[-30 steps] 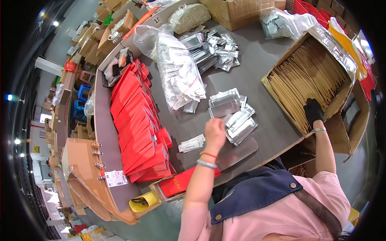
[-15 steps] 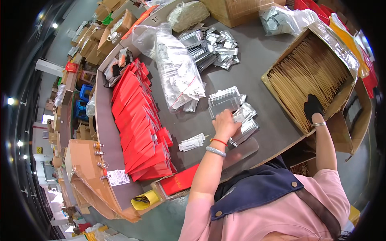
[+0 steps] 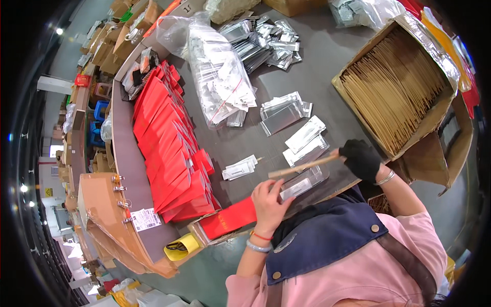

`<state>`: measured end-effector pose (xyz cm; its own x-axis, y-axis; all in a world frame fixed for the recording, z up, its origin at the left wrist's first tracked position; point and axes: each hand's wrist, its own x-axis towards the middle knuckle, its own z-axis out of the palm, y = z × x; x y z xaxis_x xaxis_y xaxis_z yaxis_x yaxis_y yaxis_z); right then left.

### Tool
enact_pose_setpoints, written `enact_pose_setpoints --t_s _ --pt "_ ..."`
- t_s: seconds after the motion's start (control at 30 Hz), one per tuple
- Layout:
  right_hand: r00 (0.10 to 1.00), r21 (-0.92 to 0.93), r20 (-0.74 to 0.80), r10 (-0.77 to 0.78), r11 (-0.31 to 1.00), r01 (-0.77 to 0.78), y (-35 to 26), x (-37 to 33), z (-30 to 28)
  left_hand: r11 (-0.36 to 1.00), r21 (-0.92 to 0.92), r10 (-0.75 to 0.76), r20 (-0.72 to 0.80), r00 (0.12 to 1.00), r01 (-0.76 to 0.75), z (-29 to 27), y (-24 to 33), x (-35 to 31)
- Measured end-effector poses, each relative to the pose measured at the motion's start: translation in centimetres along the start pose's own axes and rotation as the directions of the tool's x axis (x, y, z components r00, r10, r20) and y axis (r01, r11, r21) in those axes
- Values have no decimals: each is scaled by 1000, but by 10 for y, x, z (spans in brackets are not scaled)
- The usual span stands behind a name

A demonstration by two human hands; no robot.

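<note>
My left hand (image 3: 268,203), bare, is over a red paper packet (image 3: 227,219) at the table's front edge. Its fingers close on the near end of a small silver-and-white packet (image 3: 296,187), which lies over a clear plastic flap (image 3: 321,176). In its black glove, my right hand (image 3: 359,159) grips one end of a thin brown cardboard piece (image 3: 302,168), seen almost edge-on. Just beyond lie more flat packets with white labels (image 3: 306,134) and a small pile of silver packets (image 3: 281,116). The open carton of brown pieces (image 3: 394,92) stands at the right.
Overlapping red packets (image 3: 171,148) fill the table's left side. A clear bag of white-labelled packets (image 3: 217,77) lies beside them, with a silver heap (image 3: 268,43) behind. White strips (image 3: 240,168) rest mid-table. A yellow holder (image 3: 182,247) hangs at the front left corner.
My right hand has left the carton and moved left, bringing out a brown cardboard piece. My left hand has drawn back from the silver packets to the red packet, bringing a silver-and-white one.
</note>
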<state>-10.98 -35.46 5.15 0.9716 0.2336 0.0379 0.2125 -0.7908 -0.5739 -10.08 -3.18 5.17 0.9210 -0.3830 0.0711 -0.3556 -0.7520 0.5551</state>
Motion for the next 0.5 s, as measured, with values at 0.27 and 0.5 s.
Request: enact_pose_setpoints --t_s 0.27,0.5 --pt "947 -34 58 -315 948 317 -19 17 65 994 91 59 65 996 -64 6 -5 -12" --pt "991 312 -56 122 945 -99 -17 15 81 994 83 62 91 994 -70 17 -1 -2"
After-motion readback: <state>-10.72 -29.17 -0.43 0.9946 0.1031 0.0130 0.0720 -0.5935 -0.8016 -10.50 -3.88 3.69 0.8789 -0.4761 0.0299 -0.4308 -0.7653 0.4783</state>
